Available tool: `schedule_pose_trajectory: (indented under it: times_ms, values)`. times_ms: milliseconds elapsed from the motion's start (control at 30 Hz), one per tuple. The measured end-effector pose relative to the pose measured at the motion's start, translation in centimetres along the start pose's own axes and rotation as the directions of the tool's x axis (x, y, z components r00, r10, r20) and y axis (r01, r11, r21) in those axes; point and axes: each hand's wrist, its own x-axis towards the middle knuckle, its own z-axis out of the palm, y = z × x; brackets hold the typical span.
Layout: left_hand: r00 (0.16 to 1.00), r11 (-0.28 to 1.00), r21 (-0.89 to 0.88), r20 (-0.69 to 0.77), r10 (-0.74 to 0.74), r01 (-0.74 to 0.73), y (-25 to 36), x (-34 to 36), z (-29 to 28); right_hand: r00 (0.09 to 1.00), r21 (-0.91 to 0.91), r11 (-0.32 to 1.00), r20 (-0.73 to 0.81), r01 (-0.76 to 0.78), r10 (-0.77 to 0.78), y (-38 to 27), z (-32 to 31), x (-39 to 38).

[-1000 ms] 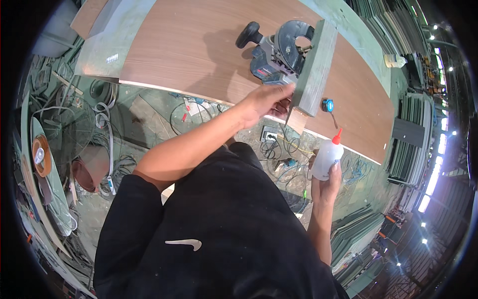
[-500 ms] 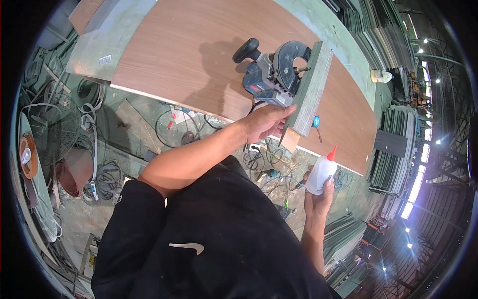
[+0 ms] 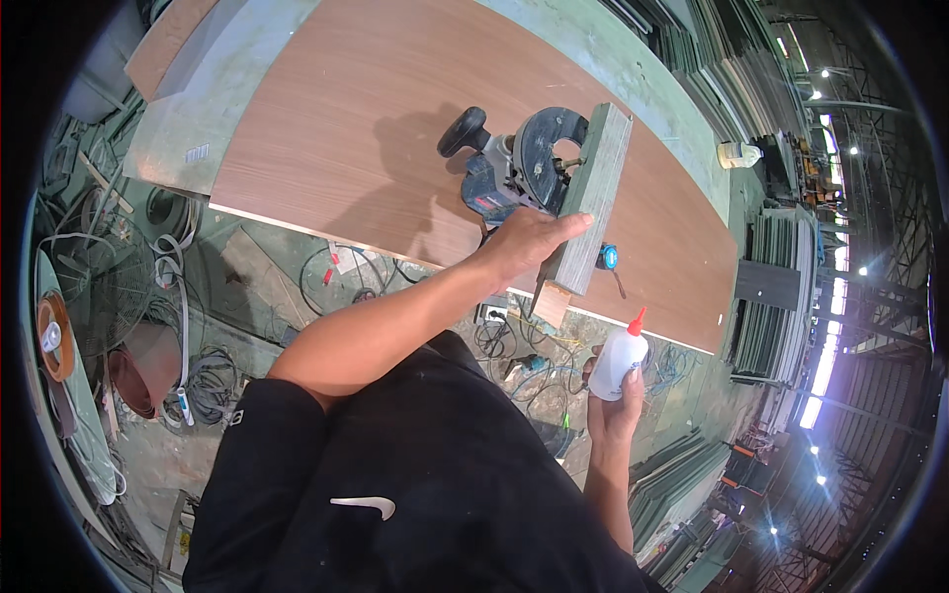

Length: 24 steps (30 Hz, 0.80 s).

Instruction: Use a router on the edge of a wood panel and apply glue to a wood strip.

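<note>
My left hand (image 3: 539, 240) is closed around the near end of a grey wood-grain strip (image 3: 596, 188), its thumb across the strip's face. Right behind the strip, a router (image 3: 494, 188) with a black knob and round base lies on its side on a brown wood-grain panel (image 3: 336, 119). In my right hand (image 3: 615, 405), held just off the panel's near edge, is a translucent white squeeze bottle (image 3: 621, 361) with a red pointed nozzle, standing nearly upright. A small piece of bare wood (image 3: 551, 303) shows under the strip's near end.
A blue tape measure (image 3: 607, 257) lies on the panel right of the strip. A white container (image 3: 738, 155) stands at the far right edge. Cables (image 3: 494, 336) and scraps litter the floor below. Stacked boards (image 3: 776, 296) stand at right; a fan (image 3: 99, 267) is at left.
My left thumb has shifted from the strip's edge onto its face. The whole view has moved a little, so the strip, router and bottle appear slightly lower and further left.
</note>
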Motion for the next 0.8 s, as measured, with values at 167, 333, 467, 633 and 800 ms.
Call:
schedule_pose_trajectory:
  times_ms: [167, 333, 467, 633, 800]
  values:
    - [0.994, 0.996, 0.054, -0.081, 0.078, -0.074, -0.4, 0.4, 0.4, 1.0, 0.001, 1.0, -0.017, -0.012, 0.012, 0.6, -0.2, 0.3]
    - [0.984, 0.987, 0.051, -0.085, 0.157, -0.153, -0.7, 0.6, 0.5, 1.0, 0.016, 1.0, 0.02, -0.005, 0.005, 0.5, 0.1, 1.1]
    - [0.989, 0.99, 0.071, -0.075, 0.125, -0.12, -0.3, 0.4, 0.7, 1.0, 0.023, 1.0, -0.002, 0.006, -0.006, 0.5, 0.3, 1.2]
    - [0.993, 0.983, 0.179, -0.097, 0.07, -0.052, 0.1, 0.1, 0.5, 1.0, 0.053, 0.999, -0.011, 0.011, -0.01, 0.9, 0.1, 1.5]
    - [0.986, 0.954, 0.293, -0.164, -0.014, 0.062, 1.1, -0.8, -0.6, 0.998, 0.095, 0.995, -0.055, -0.014, 0.019, 1.5, -0.2, 2.1]
